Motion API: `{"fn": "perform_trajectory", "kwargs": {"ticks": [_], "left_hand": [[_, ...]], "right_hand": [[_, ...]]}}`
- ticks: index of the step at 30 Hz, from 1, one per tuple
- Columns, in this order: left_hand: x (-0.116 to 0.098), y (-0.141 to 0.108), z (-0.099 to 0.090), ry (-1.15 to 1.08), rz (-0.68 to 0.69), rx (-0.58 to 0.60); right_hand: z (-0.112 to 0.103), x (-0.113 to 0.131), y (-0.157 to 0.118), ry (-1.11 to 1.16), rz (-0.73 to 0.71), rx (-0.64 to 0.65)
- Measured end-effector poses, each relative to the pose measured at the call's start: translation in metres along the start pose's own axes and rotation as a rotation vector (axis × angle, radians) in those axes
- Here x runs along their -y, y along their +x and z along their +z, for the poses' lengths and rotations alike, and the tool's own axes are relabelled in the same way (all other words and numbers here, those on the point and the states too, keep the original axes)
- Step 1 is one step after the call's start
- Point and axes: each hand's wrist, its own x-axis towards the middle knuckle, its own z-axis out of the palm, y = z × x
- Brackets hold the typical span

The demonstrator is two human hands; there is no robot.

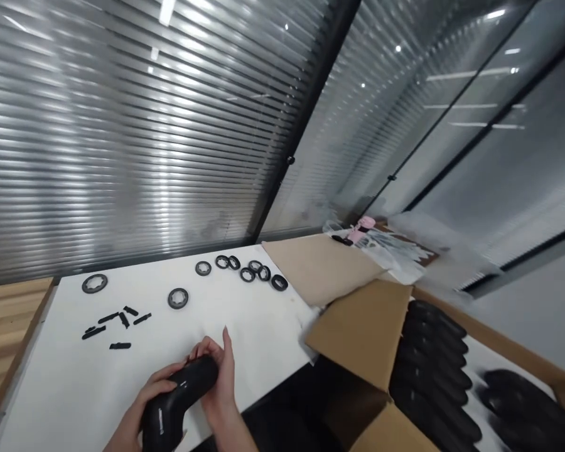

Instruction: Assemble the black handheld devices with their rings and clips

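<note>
We hold a black bent piece (191,380) over the white tabletop (258,351), left of the open cardboard box (362,323). Our left hand (144,398) has its fingers clamped on the piece's near part, the thumb across its top. Our right hand (223,380), on the side toward the box, curls about the far end with its thumb raised clear; we cannot tell whether its fingers grip, since the piece partly hides them. Left of the box and farther back, we see notched black rings (170,299), several bunched together, and, well left of it, a scatter of small black strips (120,346). Just behind the box's raised flap lies a beige sheet (322,267); beyond the box sits something pink (358,235) near crumpled clear plastic (400,267). Inside the box, we see dark rounded pieces (435,370) in a row. Behind the box rises a ribbed wall (122,157).
</note>
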Motion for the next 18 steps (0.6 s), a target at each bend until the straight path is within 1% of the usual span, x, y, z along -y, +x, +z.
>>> {"fn": "perform_trajectory", "kwargs": {"ticks": [2, 3, 5, 7, 11, 13, 15, 16, 17, 18], "left_hand": [[-0.006, 0.004, -0.004, 0.072, -0.049, 0.17], [-0.007, 0.006, -0.006, 0.104, -0.078, 0.234], [-0.007, 0.007, -0.008, 0.152, -0.098, 0.29], [-0.004, 0.007, -0.008, 0.169, -0.02, 0.288], [0.003, 0.009, -0.001, 0.211, 0.177, 0.244], [0.002, 0.012, 0.003, 0.251, 0.262, 0.234], [-0.002, 0.016, 0.007, 0.264, 0.318, 0.25], [-0.004, 0.018, 0.009, 0.257, 0.302, 0.264], [-0.006, 0.019, 0.01, 0.23, 0.244, 0.255], [-0.007, 0.021, 0.012, 0.185, 0.166, 0.214]], "right_hand": [[-0.003, 0.012, -0.003, 0.07, 0.067, 0.034], [-0.005, 0.016, -0.004, 0.104, 0.097, 0.048], [-0.009, 0.019, -0.006, 0.159, 0.134, 0.08], [-0.011, 0.018, -0.008, 0.206, 0.12, 0.12], [-0.013, 0.014, -0.006, 0.347, 0.027, 0.162], [-0.013, 0.015, -0.005, 0.41, 0.055, 0.196], [-0.014, 0.017, -0.005, 0.426, 0.122, 0.254], [-0.014, 0.019, -0.005, 0.419, 0.142, 0.277], [-0.014, 0.021, -0.006, 0.401, 0.14, 0.289], [-0.014, 0.022, -0.007, 0.373, 0.114, 0.29]]}}
